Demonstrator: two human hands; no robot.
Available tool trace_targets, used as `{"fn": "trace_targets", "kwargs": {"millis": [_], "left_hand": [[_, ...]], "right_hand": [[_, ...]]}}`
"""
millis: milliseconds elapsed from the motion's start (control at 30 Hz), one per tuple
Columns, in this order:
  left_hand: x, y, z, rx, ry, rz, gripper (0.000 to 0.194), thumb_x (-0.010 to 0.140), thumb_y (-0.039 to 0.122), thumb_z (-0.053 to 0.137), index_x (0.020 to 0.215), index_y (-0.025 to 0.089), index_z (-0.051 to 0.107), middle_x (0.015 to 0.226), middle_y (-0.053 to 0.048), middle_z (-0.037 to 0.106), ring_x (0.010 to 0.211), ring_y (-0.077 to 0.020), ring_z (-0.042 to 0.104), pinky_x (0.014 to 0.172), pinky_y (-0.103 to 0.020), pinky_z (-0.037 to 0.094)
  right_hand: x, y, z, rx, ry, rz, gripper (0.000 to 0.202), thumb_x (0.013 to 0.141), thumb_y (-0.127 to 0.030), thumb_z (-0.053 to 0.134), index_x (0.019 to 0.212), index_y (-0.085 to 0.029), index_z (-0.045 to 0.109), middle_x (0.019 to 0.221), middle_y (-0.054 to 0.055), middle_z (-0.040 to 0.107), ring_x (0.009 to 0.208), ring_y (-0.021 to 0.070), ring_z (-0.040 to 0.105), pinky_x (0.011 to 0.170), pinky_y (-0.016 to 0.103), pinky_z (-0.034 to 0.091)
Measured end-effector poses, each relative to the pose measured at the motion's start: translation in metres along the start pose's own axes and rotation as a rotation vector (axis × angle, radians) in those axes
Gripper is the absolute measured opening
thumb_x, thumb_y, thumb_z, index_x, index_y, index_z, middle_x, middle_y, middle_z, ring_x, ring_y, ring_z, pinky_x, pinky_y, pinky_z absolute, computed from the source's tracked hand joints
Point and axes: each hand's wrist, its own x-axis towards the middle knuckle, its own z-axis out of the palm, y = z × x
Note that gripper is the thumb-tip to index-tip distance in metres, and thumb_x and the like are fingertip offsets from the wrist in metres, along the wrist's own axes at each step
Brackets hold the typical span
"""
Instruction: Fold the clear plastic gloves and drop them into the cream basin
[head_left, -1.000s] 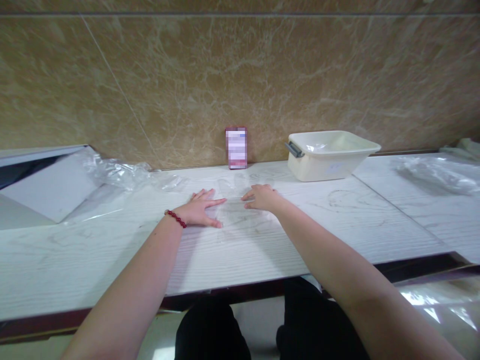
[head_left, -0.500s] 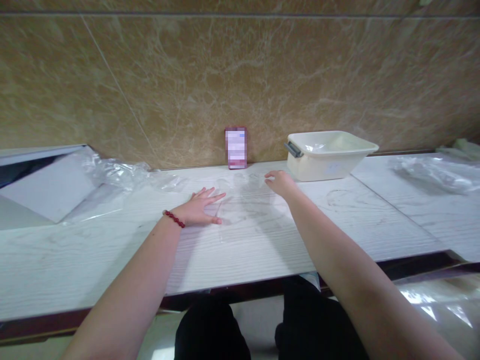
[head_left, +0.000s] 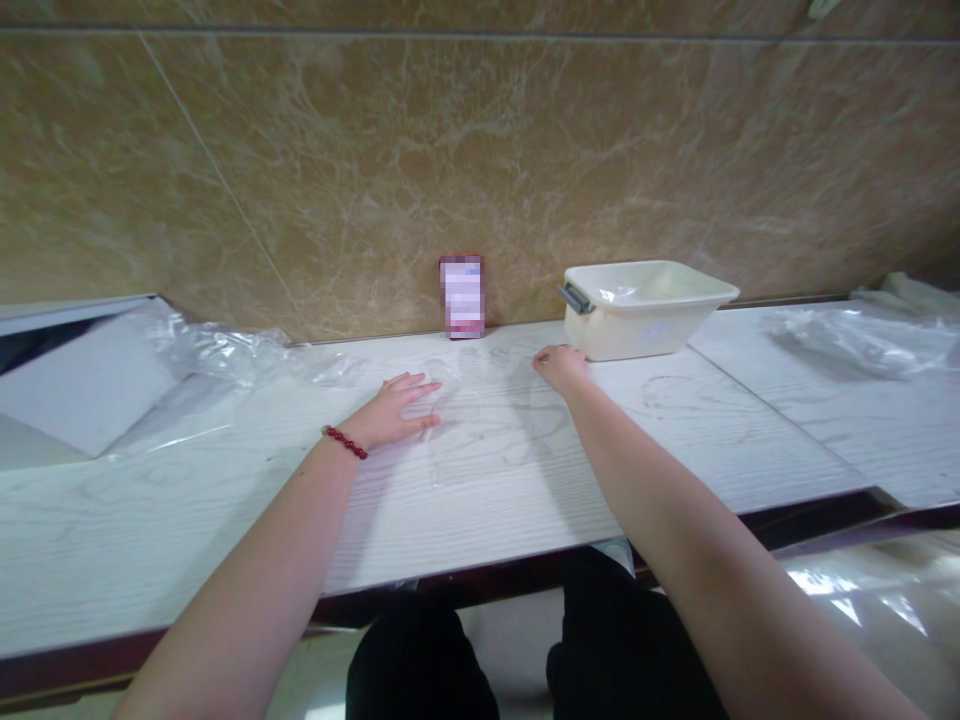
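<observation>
Right hand (head_left: 561, 366) moved far and right, curled, grip unclear; transparent plastic film (head_left: 471, 430) lies between it and spread, empty left hand (head_left: 391, 413)

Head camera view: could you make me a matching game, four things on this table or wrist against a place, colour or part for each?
1. Clear plastic film
2. Beaded bracelet
3. Phone
4. Cream bin

A. Propped upright against the wall
B. Has a grey latch
C. Flat on the tabletop
D. Dark red, above the left hand

Pairs: 1-C, 2-D, 3-A, 4-B
</observation>
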Motion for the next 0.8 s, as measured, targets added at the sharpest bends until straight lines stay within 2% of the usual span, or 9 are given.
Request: {"fn": "trace_targets", "kwargs": {"millis": [167,267,467,600,733,800], "left_hand": [[0.003,-0.005,0.004,-0.002,0.096,0.043,0.059,0.072,0.057,0.037,0.118,0.020,0.044,0.128,-0.007,0.037,0.118,-0.0214,0.029,0.098,-0.034,0.020],[0.006,-0.004,0.006,-0.041,0.188,0.051,0.055,0.075,0.053,0.035,0.114,0.017,0.048,0.121,-0.008,0.045,0.112,-0.0197,0.037,0.096,-0.032,0.026],[0.017,0.023,0.009,-0.201,0.334,-0.052,0.042,0.075,0.042,0.039,0.107,0.017,0.051,0.102,-0.007,0.056,0.093,-0.0176,0.051,0.087,-0.031,0.037],[0.039,0.051,0.006,-0.481,0.329,-0.173,0.035,0.074,0.032,0.043,0.105,0.019,0.049,0.087,-0.004,0.059,0.077,-0.0146,0.056,0.074,-0.028,0.043],[0.068,0.079,0.005,-1.006,0.216,-0.419,0.033,0.073,0.025,0.045,0.105,0.014,0.043,0.075,-0.006,0.057,0.063,-0.0132,0.056,0.063,-0.028,0.046],[0.078,0.088,0.008,-1.215,0.238,-0.478,0.029,0.075,0.022,0.044,0.103,0.014,0.041,0.069,-0.004,0.055,0.059,-0.0115,0.056,0.062,-0.027,0.046]], "right_hand": [[-0.002,-0.005,-0.001,0.032,0.036,-0.045,0.023,0.071,-0.035,0.047,0.084,-0.026,0.064,0.097,0.007,0.056,0.091,0.0243,0.049,0.072,0.035,0.039],[-0.004,-0.010,-0.003,0.094,0.065,-0.107,0.023,0.073,-0.030,0.044,0.086,-0.023,0.061,0.091,0.006,0.059,0.085,0.0191,0.052,0.070,0.029,0.039],[-0.012,-0.020,-0.011,0.232,0.024,-0.252,0.021,0.072,-0.022,0.044,0.090,-0.021,0.054,0.075,0.000,0.062,0.073,0.0130,0.055,0.064,0.022,0.039],[-0.015,-0.022,-0.014,0.313,0.032,-0.287,0.027,0.068,-0.019,0.047,0.094,-0.022,0.051,0.074,-0.002,0.062,0.073,0.0121,0.056,0.064,0.021,0.039],[-0.018,-0.025,-0.016,0.369,0.036,-0.360,0.027,0.067,-0.020,0.049,0.094,-0.021,0.050,0.071,-0.003,0.062,0.070,0.0116,0.056,0.062,0.020,0.039],[-0.020,-0.026,-0.018,0.384,0.036,-0.410,0.027,0.066,-0.021,0.051,0.093,-0.021,0.049,0.070,-0.003,0.062,0.069,0.0111,0.056,0.061,0.020,0.039]]}}
